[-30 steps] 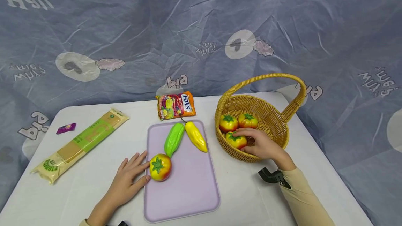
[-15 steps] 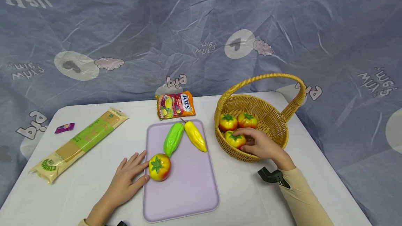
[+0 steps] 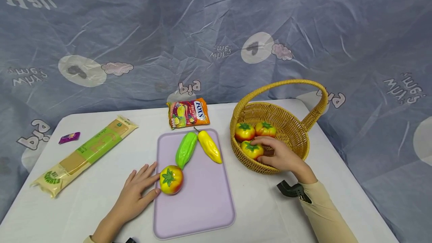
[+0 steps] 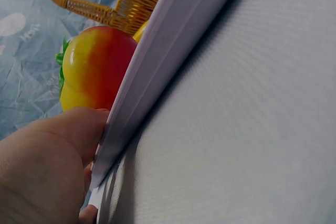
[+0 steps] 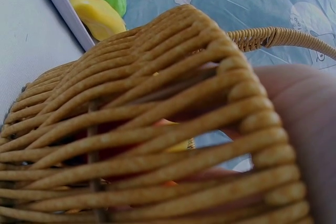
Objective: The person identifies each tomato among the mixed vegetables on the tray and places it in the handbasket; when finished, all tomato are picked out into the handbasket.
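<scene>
White table [image 3: 94, 183]; right hand [image 3: 281, 155] over basket tomato [image 3: 251, 149], stem upward.

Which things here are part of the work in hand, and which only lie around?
In use:
- left hand touching the red-yellow toy tomato on the lilac plastic tray
- right hand on a tomato in the woven yellow basket

Lying about:
- green pepper
- yellow pepper
- orange sweets bag
- spaghetti packet
- purple wrapper

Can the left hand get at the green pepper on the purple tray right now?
Probably yes. The left hand rests at the tray's edge beside a tomato, and the green pepper lies uncovered just beyond that tomato.
</scene>
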A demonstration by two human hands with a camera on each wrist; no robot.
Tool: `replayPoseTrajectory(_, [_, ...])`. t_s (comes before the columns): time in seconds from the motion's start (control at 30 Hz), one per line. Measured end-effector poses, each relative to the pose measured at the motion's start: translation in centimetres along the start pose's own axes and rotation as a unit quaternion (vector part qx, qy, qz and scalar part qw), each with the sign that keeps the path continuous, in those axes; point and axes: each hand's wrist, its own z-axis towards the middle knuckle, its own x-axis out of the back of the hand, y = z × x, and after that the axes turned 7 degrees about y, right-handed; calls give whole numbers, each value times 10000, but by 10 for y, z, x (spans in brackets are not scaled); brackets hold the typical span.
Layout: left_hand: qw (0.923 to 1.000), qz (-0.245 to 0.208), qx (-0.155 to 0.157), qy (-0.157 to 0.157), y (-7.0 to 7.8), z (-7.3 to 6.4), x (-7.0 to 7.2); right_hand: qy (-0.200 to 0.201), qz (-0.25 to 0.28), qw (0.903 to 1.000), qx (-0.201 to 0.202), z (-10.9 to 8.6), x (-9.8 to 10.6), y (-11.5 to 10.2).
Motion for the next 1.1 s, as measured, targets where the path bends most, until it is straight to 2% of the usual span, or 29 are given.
replayPoseTrajectory(0.4, [10000,-11,41,-24,-1,-1,-1,29,-56,10000,-34,0,1,-1])
replayPoseTrajectory(0.67, [10000,7,32,-24,-1,-1,-1,-50,219,9996,-184,0,1,-2])
replayPoseTrajectory(0.9, [10000,39,46,-38,-1,-1,-1,13,138,9998,-143,-1,1,1])
replayPoseTrajectory(1.1, [10000,45,28,-11,-1,-1,-1,179,373,9991,-90,-1,2,-1])
